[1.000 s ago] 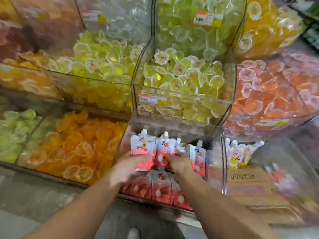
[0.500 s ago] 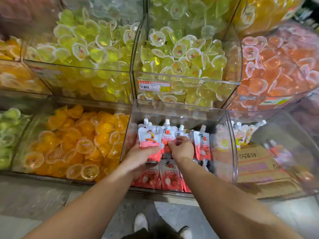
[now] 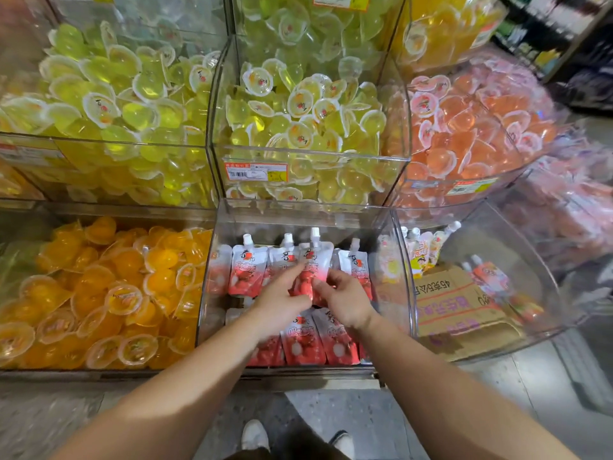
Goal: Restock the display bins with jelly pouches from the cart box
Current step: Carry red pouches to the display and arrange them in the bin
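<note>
Red-and-white jelly pouches (image 3: 248, 273) with white caps stand in a row at the back of a clear bin (image 3: 298, 209) in the lower middle. More pouches (image 3: 303, 341) lie in a front row below my wrists. My left hand (image 3: 282, 298) reaches in with straight fingers touching the middle upright pouch (image 3: 315, 257). My right hand (image 3: 346, 302) pinches that same pouch's lower edge between curled fingers and thumb.
A bin of orange jelly cups (image 3: 99, 293) sits to the left. Bins of yellow-green cups (image 3: 298, 104) and pink-orange cups (image 3: 471, 127) rise above. The right bin holds flattened cardboard (image 3: 454, 307) and yellow pouches (image 3: 421, 247). My shoes (image 3: 255, 436) stand on grey floor.
Both hands gripped a bunch of pouches before. The pouches now stand in the back row, my left fingers have straightened, and the camera has moved closer.
</note>
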